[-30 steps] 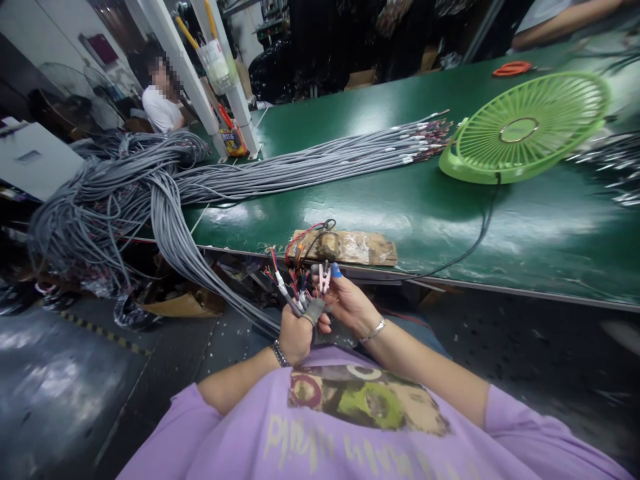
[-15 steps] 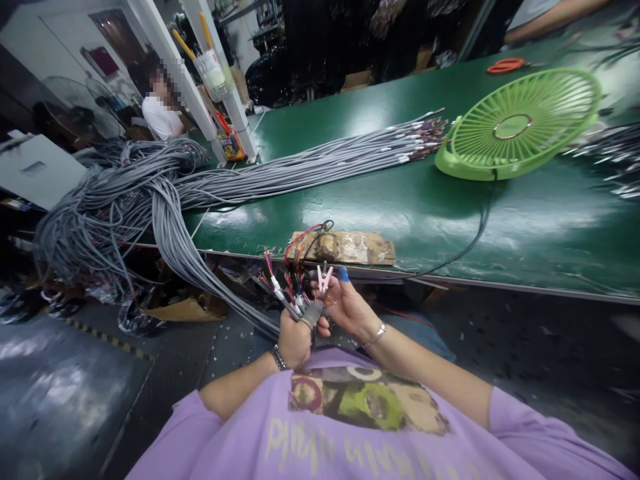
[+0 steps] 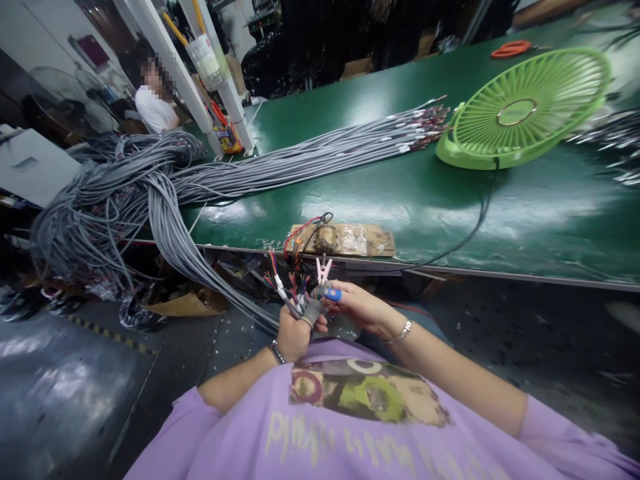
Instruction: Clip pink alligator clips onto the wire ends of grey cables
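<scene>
My left hand is closed round the ends of several grey cables, whose stripped coloured wires fan out above my fist. A grey cot covers that thumb. My right hand is right beside it, pinching a small pink clip with a blue-capped fingertip, close to the wire ends. Both hands are in front of my chest, just below the near edge of the green bench.
A large bundle of grey cables lies across the bench and spills over its left end to the floor. A green fan lies flat at right, its cord trailing. A brown taped block sits at the bench edge. Another person sits far left.
My right hand has turned so the blue-capped finger points left under the pink clip. The left fist has hardly moved.
</scene>
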Demonstrator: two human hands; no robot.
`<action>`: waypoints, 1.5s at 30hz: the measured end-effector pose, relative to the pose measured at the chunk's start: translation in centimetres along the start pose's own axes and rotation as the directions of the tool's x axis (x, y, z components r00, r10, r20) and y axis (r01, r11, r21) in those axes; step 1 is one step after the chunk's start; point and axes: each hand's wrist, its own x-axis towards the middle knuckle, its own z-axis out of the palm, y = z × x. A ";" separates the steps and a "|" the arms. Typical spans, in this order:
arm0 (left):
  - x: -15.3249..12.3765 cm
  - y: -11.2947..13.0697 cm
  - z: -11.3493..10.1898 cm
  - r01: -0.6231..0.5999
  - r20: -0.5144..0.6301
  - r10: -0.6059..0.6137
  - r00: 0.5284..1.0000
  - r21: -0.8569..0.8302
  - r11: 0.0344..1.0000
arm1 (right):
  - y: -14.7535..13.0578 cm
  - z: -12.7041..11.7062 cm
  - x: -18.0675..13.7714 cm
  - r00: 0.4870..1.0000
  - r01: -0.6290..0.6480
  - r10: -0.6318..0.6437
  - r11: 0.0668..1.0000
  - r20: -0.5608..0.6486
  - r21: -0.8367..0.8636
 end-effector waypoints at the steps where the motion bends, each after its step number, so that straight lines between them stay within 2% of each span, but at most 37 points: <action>1: 0.0 -0.1 -0.1 -0.002 0.012 0.001 1.000 0.014 1.000 | -0.3 0.2 0.0 1.000 -0.006 0.005 0.999 -0.024 -0.032; 7: -0.2 0.0 -0.2 0.003 0.049 -0.007 0.999 0.069 0.998 | -1.3 0.6 0.7 0.991 -0.061 0.042 0.987 -0.130 -0.146; 15: -0.2 0.6 -0.2 0.104 0.190 -0.131 0.973 0.145 0.984 | -0.6 0.2 1.6 0.994 -0.105 0.107 0.959 -0.007 -0.264; 18: -0.2 0.7 -0.1 0.127 0.139 -0.138 0.981 0.090 0.988 | -0.3 -0.7 1.4 0.996 -0.085 0.082 0.966 -0.021 -0.245; 24: 0.2 0.2 -0.2 0.060 0.042 -0.059 0.997 -0.022 0.998 | -0.9 -1.5 0.1 0.991 -0.114 0.100 0.981 -0.090 -0.157; 29: 0.3 -0.1 -0.3 0.079 0.055 -0.079 0.995 -0.003 0.997 | -1.6 0.1 -0.2 0.995 -0.055 0.027 0.954 -0.097 -0.296; 34: 0.2 -0.3 -0.6 0.083 0.121 -0.087 0.989 0.032 0.996 | -1.3 0.6 0.7 0.999 -0.030 0.036 0.921 0.008 -0.388; 37: 0.1 -0.1 -0.8 0.079 0.087 -0.077 0.993 -0.021 0.997 | -0.7 -0.5 1.0 0.999 -0.016 0.004 0.946 -0.038 -0.323; 41: -0.1 0.9 -0.5 0.090 0.068 -0.083 0.994 -0.107 0.990 | -0.7 -2.1 1.1 0.995 -0.022 0.016 0.998 -0.097 -0.060; 43: -0.1 1.5 -0.2 0.096 0.072 -0.087 0.994 -0.140 0.985 | -1.1 -2.1 1.2 0.994 -0.017 0.022 0.999 -0.109 0.045; 45: 0.0 2.0 0.2 0.106 0.078 -0.094 0.992 -0.158 0.982 | -1.4 -1.7 1.5 0.995 0.001 0.006 0.997 -0.095 0.076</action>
